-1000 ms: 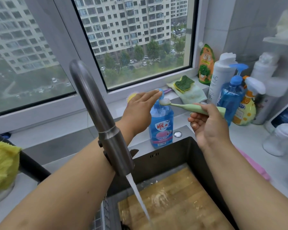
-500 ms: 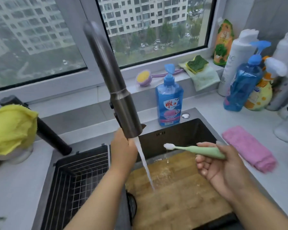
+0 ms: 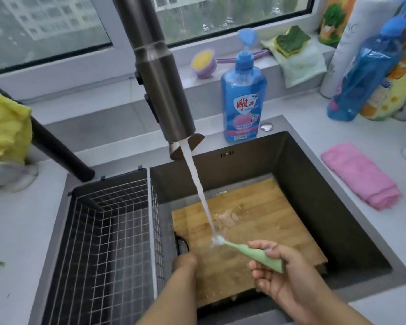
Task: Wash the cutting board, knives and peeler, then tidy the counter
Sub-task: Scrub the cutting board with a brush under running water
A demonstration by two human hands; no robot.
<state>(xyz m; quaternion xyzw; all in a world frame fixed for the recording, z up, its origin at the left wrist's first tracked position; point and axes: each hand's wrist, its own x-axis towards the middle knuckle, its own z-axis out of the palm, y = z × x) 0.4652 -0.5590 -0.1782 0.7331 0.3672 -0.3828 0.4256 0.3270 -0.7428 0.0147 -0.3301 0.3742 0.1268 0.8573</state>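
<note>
A wooden cutting board point(image 3: 263, 214) lies tilted in the dark sink point(image 3: 314, 184), wet and with bits of food on it. My right hand point(image 3: 281, 280) grips a green brush point(image 3: 256, 254) by its handle and holds its white head under the water running from the tap point(image 3: 167, 95). At the board's left edge, beside a black loop, my left hand point(image 3: 184, 261) is curled on the board; its fingers are hidden. I see no knives or peeler.
A wire basket point(image 3: 108, 231) fills the sink's left part. A blue dish soap bottle point(image 3: 243, 97) stands behind the sink. A pink cloth point(image 3: 361, 174) lies on the right counter, with bottles point(image 3: 366, 78) behind it. On the left hangs a yellow cloth point(image 3: 7, 130).
My left hand left the soap pump and dropped to the board's left edge. My right hand lowered the brush from the bottle into the sink, and its head is now under the stream.
</note>
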